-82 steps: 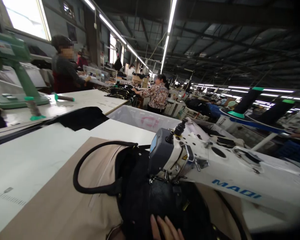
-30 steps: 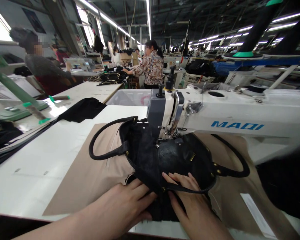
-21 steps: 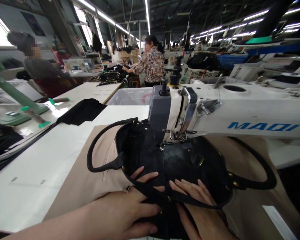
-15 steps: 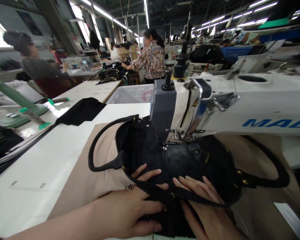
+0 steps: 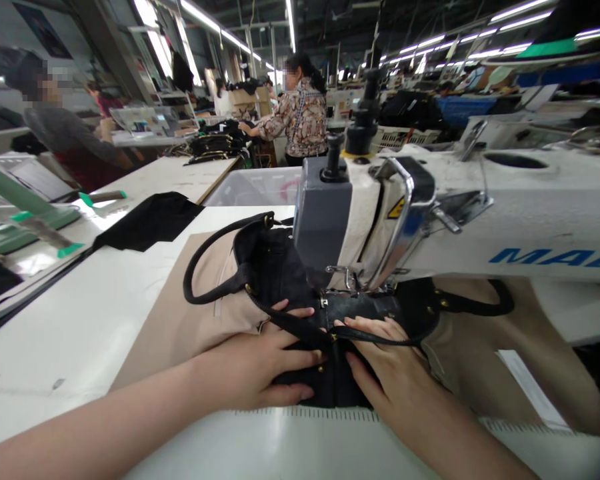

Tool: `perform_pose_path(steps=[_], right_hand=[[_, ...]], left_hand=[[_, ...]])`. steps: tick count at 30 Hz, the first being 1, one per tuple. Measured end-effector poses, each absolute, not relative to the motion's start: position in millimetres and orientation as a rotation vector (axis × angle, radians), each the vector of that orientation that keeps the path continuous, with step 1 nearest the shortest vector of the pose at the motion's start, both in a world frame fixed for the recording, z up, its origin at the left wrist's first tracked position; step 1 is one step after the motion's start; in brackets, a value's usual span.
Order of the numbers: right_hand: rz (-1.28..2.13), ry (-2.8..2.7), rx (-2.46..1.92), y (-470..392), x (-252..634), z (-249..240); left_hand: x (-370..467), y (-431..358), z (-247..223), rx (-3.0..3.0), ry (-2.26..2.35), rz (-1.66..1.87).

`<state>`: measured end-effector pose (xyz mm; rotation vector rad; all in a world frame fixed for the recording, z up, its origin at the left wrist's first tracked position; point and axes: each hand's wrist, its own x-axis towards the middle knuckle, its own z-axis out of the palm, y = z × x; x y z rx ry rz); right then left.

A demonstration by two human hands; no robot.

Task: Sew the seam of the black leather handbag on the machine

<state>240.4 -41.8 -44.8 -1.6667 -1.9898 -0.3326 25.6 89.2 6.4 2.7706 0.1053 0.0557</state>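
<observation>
A black leather handbag [image 5: 280, 280] with two looped handles lies under the head of a white sewing machine [image 5: 430, 213], on a beige board [image 5: 180, 327]. My left hand [image 5: 260, 363] presses flat on the bag's near left part, fingers spread over the edge. Just right of it, my right hand [image 5: 385, 363] rests flat on the bag, its fingertips near the presser foot [image 5: 353, 287]. Both hands press on the bag; neither grips it.
A black fabric piece [image 5: 147, 220] lies on the white table [image 5: 70, 320] to the left. A green machine [image 5: 15, 207] stands at far left. A clear bin [image 5: 255, 187] sits behind the sewing machine. Two people work at benches further back.
The view dropped from the room to the workbench and both hands came into view on the bag. The bag has been drawn nearer to me under the needle, its right handle now partly hidden.
</observation>
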Motion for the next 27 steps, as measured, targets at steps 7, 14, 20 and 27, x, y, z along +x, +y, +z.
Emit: perform_pose_path(steps=[7,14,20,27], right_hand=[[-0.483,-2.084,-1.675,-41,240,-35],[-0.805,-1.922,-1.696,-44,228,-17],[-0.701,-1.941,-1.47,-45,234,6],[-0.461,-1.434,-1.431,-43,241,59]], left_hand=[[35,105,6,2.783,0.174,0.05],[35,96,10,2.763,0.222,0.108],[33,77,13,2.742,0.308,0.188],[32,74,4,2.817,0.384,0.049]])
